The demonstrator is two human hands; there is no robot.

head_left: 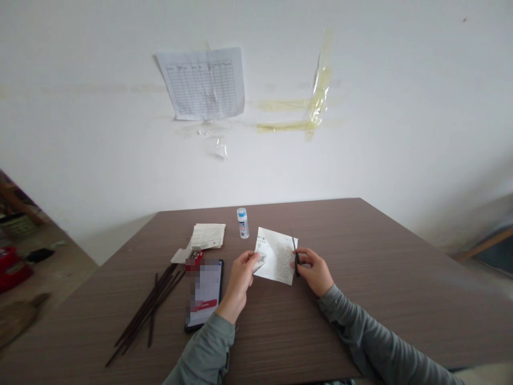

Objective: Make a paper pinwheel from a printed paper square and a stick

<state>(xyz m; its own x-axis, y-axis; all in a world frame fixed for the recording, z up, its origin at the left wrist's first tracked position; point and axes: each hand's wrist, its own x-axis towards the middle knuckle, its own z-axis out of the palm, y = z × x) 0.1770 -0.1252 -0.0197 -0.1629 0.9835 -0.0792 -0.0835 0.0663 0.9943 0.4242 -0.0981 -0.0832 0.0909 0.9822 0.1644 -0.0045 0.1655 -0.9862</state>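
Sheet (276, 259), printed, one: over the middle of the table (380, 251), left edge pinched in the left hand (239, 272), a folded part showing there.
Scissors (296, 263), dark, one pair: gripped in the right hand (316, 271), blades along the sheet's right edge; whether parted, cannot tell.
Progress: sheet and scissors brought together; cutting judged barely begun, no severed piece visible.
Unused at present: glue (242, 224), far, upright, seemingly capped; papers (208, 236), far left, stacked; sticks (150, 305), left, loose, no paper attached.
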